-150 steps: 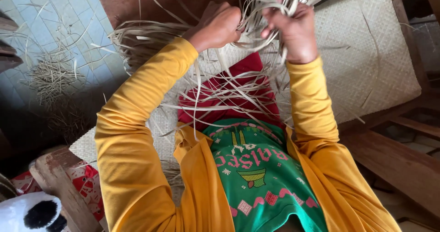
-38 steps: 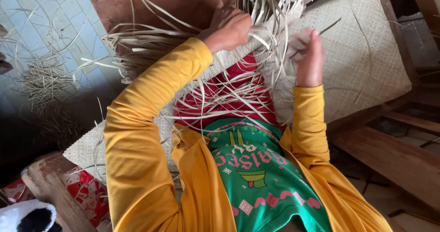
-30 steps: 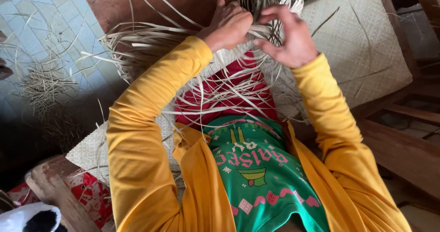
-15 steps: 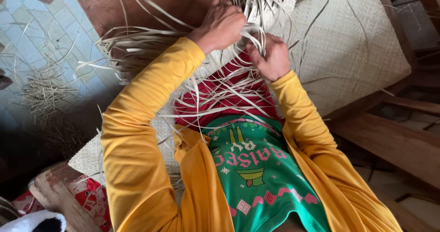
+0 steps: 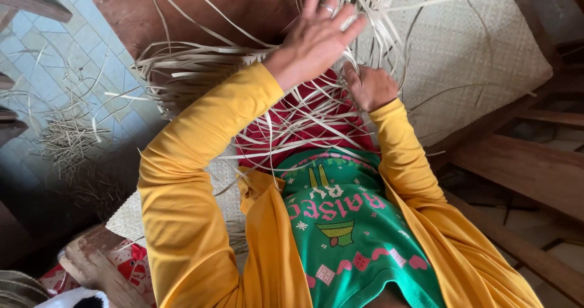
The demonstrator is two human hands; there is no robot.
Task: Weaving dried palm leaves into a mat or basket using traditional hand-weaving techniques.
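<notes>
The left hand [image 5: 316, 40] lies flat with fingers spread, its grip wide and holding nothing, pressing down on the loose pale weaving strips [image 5: 316, 110] that fan out from the edge of the woven mat [image 5: 468, 58]. The right hand [image 5: 372, 88] sits just beside it, lower, its grip curled around a few of those strips. The mat drapes across the person's lap over a red cloth [image 5: 292, 131]. Cut strip scraps [image 5: 70, 139] litter the tiled floor [image 5: 48, 46].
</notes>
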